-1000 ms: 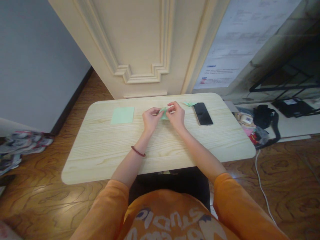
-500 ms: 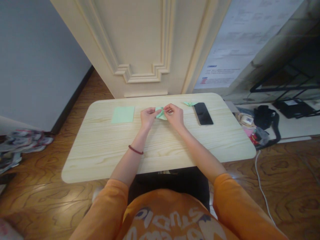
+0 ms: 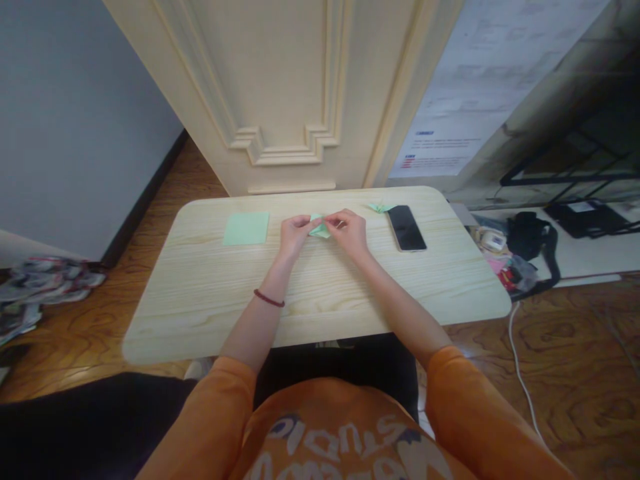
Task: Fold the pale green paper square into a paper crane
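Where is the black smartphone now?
In the head view, the black smartphone lies on the pale wooden table's right side, beside a small folded green paper piece, right of the person's right hand.

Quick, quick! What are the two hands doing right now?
Left hand: closed, pinching the green folded paper.
Right hand: closed, pinching the same paper.
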Demonstrator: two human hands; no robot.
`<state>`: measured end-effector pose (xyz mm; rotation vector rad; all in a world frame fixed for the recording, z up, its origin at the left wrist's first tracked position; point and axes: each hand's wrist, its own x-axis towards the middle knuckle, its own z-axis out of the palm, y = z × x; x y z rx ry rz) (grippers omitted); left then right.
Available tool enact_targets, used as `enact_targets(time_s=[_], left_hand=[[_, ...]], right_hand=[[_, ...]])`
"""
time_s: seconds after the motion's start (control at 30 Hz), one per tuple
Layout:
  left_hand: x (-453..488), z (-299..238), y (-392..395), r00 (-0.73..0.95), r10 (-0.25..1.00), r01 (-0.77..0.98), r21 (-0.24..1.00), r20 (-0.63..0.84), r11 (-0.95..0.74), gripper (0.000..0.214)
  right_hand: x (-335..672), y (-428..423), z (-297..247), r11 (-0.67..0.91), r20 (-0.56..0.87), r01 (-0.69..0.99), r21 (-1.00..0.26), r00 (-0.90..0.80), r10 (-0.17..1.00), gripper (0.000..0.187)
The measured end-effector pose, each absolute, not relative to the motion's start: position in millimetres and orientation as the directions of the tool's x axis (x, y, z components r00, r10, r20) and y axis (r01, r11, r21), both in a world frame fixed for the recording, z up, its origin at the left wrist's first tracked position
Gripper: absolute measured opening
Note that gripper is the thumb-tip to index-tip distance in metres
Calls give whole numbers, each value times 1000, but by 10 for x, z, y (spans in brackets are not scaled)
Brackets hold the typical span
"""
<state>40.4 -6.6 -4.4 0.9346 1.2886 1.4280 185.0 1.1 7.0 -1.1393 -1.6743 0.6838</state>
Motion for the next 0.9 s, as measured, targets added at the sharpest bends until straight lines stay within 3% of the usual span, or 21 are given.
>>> enact_targets(time_s=[0.27, 0.4, 0.53, 0.67, 0.9], left_hand=[[394, -52, -62, -206, 973, -221, 974, -102, 55, 54], [375, -74, -43, -211, 972, -233, 971, -106, 55, 51], [363, -63, -44, -164, 980, -225, 972, -111, 72, 47], [347, -14, -64, -111, 991, -204, 978, -70, 46, 47], [299, -17, -57, -38, 999, -167, 986, -35, 28, 44]], right_hand=[[1854, 1, 89, 367, 346, 342, -865, -123, 930, 9], [1850, 10, 88, 299, 291, 238, -924, -69, 954, 16], [1865, 36, 85, 93, 91, 7, -996, -102, 991, 23], [1883, 37, 110, -160, -124, -178, -971, -198, 972, 25], [1888, 9, 154, -300, -186, -328, -896, -335, 924, 37]])
